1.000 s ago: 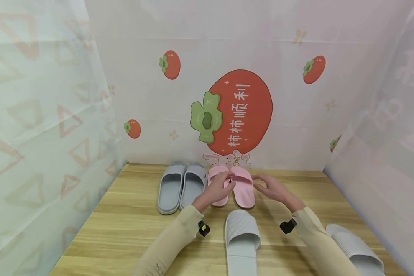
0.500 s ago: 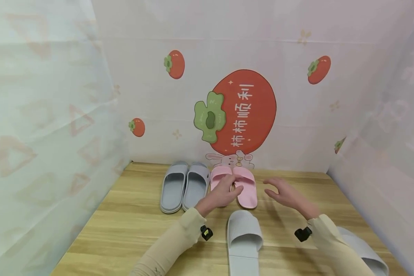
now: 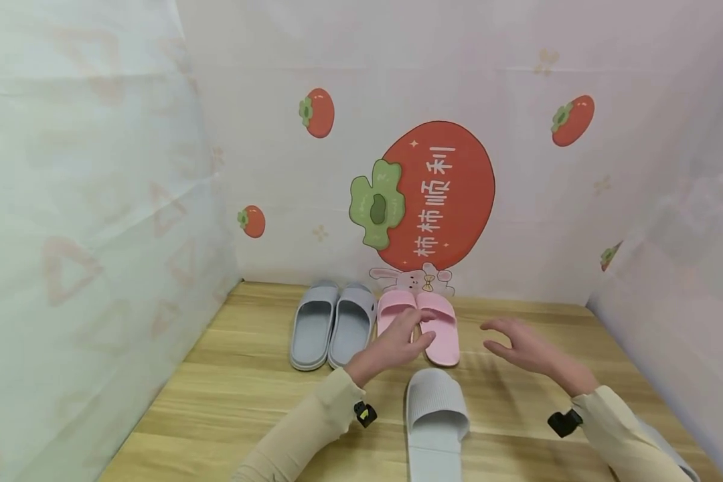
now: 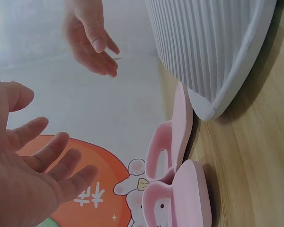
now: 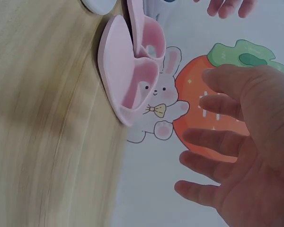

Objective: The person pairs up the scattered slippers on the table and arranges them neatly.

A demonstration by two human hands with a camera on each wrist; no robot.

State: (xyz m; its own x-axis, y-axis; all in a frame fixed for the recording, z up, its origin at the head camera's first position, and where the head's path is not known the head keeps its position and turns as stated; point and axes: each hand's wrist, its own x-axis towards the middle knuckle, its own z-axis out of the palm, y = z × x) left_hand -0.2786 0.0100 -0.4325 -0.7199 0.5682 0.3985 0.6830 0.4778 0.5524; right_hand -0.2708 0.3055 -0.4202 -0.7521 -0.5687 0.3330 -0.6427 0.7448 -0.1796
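A pair of pink slippers (image 3: 442, 341) stands side by side against the back wall. My left hand (image 3: 397, 343) hovers over the pair with its fingers loosely spread, hiding part of the left slipper. In the left wrist view that hand (image 4: 35, 175) holds nothing. To the right of the pair, my right hand (image 3: 527, 347) hangs above the wooden surface, apart from the slippers. The right wrist view shows its fingers (image 5: 213, 142) spread and nothing in the palm. Nearer to me lies a light grey ribbed slipper (image 3: 436, 428), its heel cut off by the frame.
A pair of grey-blue slippers (image 3: 312, 335) stands left of the pink ones. Another light grey slipper (image 3: 669, 445) is mostly hidden under my right sleeve (image 3: 629, 435). Printed sheets (image 3: 265, 161) wall in the wooden surface (image 3: 217, 402) at the back and both sides.
My right hand has moved rightward, away from the pink slippers. My left hand stays over them, slightly further right. The whole scene has shifted right in the head view; the slippers stand as before.
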